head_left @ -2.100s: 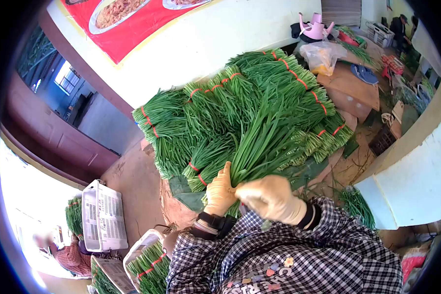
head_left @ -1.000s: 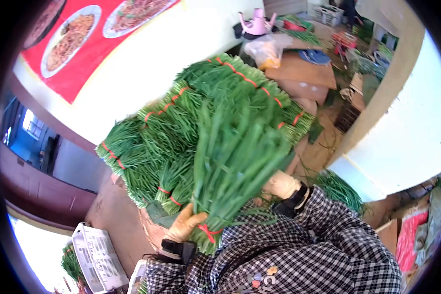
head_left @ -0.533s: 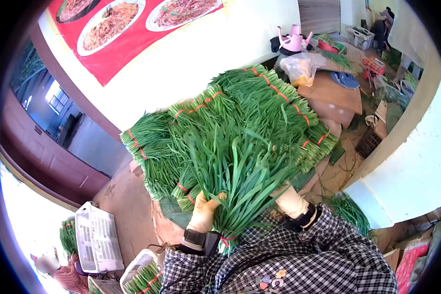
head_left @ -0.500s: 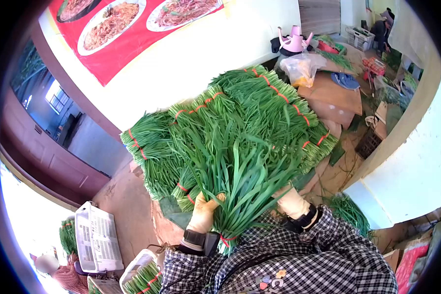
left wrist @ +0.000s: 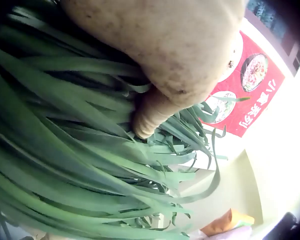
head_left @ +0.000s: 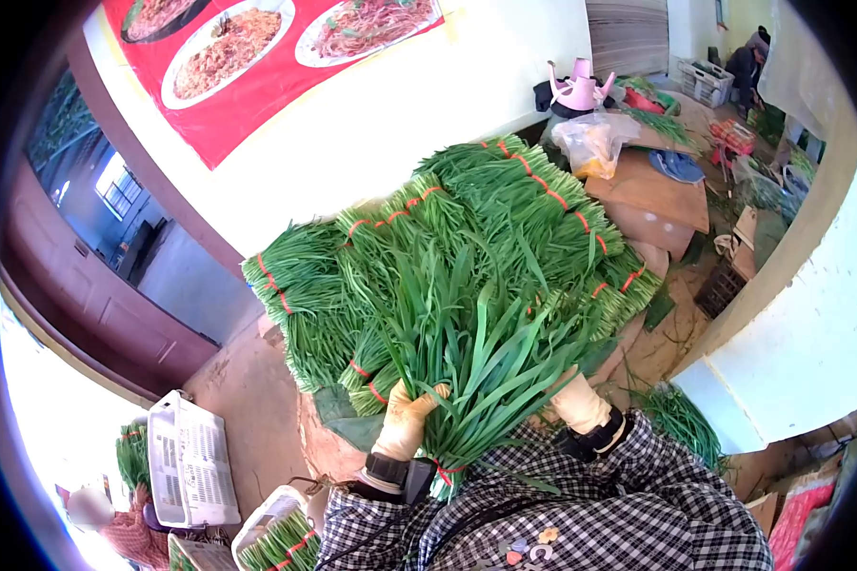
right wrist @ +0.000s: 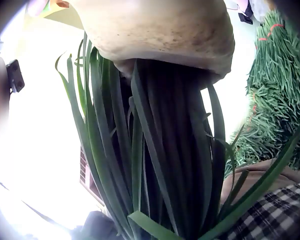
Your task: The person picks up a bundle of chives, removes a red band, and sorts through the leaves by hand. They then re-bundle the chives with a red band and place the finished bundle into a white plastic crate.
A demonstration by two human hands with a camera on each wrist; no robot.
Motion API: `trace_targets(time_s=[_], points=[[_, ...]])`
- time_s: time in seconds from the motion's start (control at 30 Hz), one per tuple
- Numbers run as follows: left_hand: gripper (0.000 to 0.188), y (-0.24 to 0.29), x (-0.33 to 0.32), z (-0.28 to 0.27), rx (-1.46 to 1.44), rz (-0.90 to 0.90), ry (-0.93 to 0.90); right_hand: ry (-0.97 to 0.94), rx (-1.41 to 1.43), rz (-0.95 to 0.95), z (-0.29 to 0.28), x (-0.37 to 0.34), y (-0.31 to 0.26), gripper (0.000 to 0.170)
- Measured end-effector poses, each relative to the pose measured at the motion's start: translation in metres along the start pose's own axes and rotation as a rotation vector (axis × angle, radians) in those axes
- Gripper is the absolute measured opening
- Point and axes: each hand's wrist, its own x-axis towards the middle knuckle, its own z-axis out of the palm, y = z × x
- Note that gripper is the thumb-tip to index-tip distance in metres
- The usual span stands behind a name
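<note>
A bunch of garlic chives (head_left: 467,343), tied with a red band (head_left: 446,471) near its cut ends, stands leaves-up against the person's front. The gloved left hand (head_left: 405,419) grips its left side above the band. In the left wrist view, the thumb of the left hand (left wrist: 175,55) presses into the long flat leaves (left wrist: 80,145). On the bunch's right side the gloved right hand (head_left: 581,404) holds the outer leaves, its fingers hidden behind them. Leaves (right wrist: 160,150) come out from under the right hand (right wrist: 160,35) in the right wrist view.
Behind the held bunch lies a broad pile of red-banded bunches (head_left: 305,266). White crates (head_left: 195,466) stand at lower left, near another person (head_left: 129,538). Cardboard (head_left: 652,195), a plastic bag (head_left: 595,143) and a pink upturned stool (head_left: 581,90) are at back right.
The right hand has gone from near the bunch's base to its right-hand leaves. The bunch has been raised upright, with its red band now showing. Over the last half second the hands barely move.
</note>
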Motion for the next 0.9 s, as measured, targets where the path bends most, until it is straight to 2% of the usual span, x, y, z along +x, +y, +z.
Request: trace_targets(time_s=[0.13,0.2,0.23,0.27,0.33,0.37,0.4,0.43,0.47,0.5,0.53,0.57,0.63,0.67,0.73,0.77,0.8,0.87,0.9], points=[[0.020,0.000,-0.001,0.005,0.058,-0.003,0.004,-0.046,0.144,0.039,0.000,-0.003,0.019,0.025],[0.026,-0.004,0.001,0.004,0.067,0.021,-0.033,-0.021,0.140,0.041,0.002,-0.001,0.018,0.027],[0.033,-0.006,0.001,0.006,0.165,0.061,-0.060,-0.028,0.196,0.093,-0.002,0.003,0.002,0.027],[0.041,-0.008,0.000,0.006,0.261,0.100,-0.080,-0.044,0.198,0.093,0.001,0.000,0.009,0.027],[0.094,0.011,-0.008,0.021,0.364,0.179,-0.242,0.073,0.392,0.315,0.001,-0.013,0.046,0.032],[0.100,0.005,-0.010,0.014,0.422,0.279,-0.266,-0.162,-0.254,0.184,-0.017,-0.023,0.071,0.034],[0.107,0.000,-0.013,0.003,0.479,0.374,-0.292,-0.142,-0.356,0.100,-0.021,-0.018,0.040,0.037],[0.118,0.009,-0.017,-0.013,0.897,0.389,-0.314,-0.106,-0.244,0.149,-0.018,-0.022,0.068,0.036],[0.126,0.014,-0.023,-0.022,1.147,0.331,-0.350,-0.072,-0.133,0.201,-0.019,-0.027,0.096,0.035],[0.123,0.013,-0.033,-0.031,1.279,0.236,-0.388,-0.101,-0.132,0.208,-0.030,-0.031,0.097,0.035],[0.120,0.010,-0.043,-0.039,1.407,0.133,-0.426,-0.216,-0.422,0.091,-0.042,-0.031,0.090,0.033],[0.120,0.007,-0.049,-0.042,1.395,0.113,-0.397,-0.333,-0.705,-0.045,-0.050,-0.029,0.076,0.031],[0.110,-0.001,-0.058,-0.052,1.093,-0.067,-0.356,-0.014,-0.335,0.477,-0.059,-0.023,0.018,0.027],[0.104,-0.018,-0.059,-0.063,1.053,0.005,-0.319,-0.075,-0.320,0.460,-0.073,-0.018,0.011,0.027],[0.087,0.001,-0.070,-0.050,0.990,-0.023,-0.266,0.495,-0.484,-0.002,-0.102,0.009,0.013,0.040],[0.093,0.005,-0.068,-0.050,0.935,-0.097,-0.329,0.487,-0.356,-0.057,-0.088,0.023,-0.022,0.047],[0.089,-0.002,-0.068,-0.052,0.950,-0.099,-0.272,0.478,-0.223,-0.101,-0.072,0.033,-0.063,0.057],[0.083,0.010,-0.067,-0.049,0.836,-0.254,-0.329,0.043,-0.571,-0.250,-0.038,0.027,-0.106,0.078],[0.085,-0.007,-0.064,-0.056,0.850,-0.165,-0.287,-0.214,-0.584,-0.225,-0.012,0.020,-0.122,0.089]])
